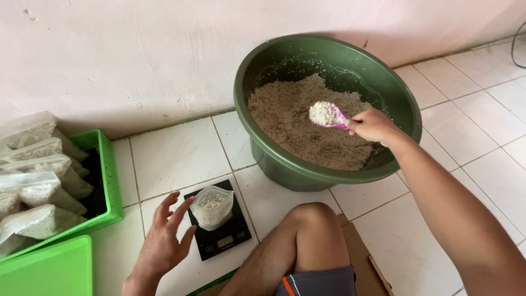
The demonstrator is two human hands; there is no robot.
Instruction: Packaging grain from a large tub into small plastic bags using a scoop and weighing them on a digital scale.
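- Round plastic basin (pixel 285 164): dark green, plain.
- Grain heap in basin (pixel 296 120): beige-tan, speckled.
- Small plastic scoop (pixel 334 118): purple-pink; its load off-white.
- Flat digital scale (pixel 219 241): black, grey display.
- Clear plastic bag on scale (pixel 211 208): transparent, pale contents.
- Rectangular plastic crate (pixel 109 181): bright green.
- Tiled floor (pixel 175 153): white, grey grout grid.
- Shorts (pixel 318 282): grey, orange stripe.

Glossy white floor tiles (pixel 181 153), smooth green plastic basin (pixel 285 164), clear plastic bag (pixel 211 207), matt black scale (pixel 219 241).

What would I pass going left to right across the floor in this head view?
Green crate of filled bags → left hand → small bag on black scale → green basin → purple scoop → right hand.
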